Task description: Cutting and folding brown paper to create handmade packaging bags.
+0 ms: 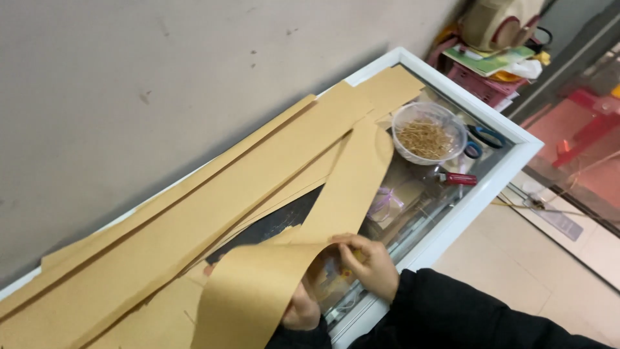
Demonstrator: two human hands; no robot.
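Kraft paper strip [342, 194], tan and matte, curls up off a white-framed glass-topped chest [481, 187] set against a plain grey wall [161, 77]. Beige tiled floor [516, 265] runs alongside. More long paper strips [194, 220] lie flat and overlapping across the glass. Round clear plastic bowl [429, 132] holds thin golden sticks. Right hand [368, 265], fingers pinching the strip's edge; left hand [300, 310] sits mostly hidden under the curl, fingers' grip unclear. Small red-handled tool [460, 178] lies beside the bowl.
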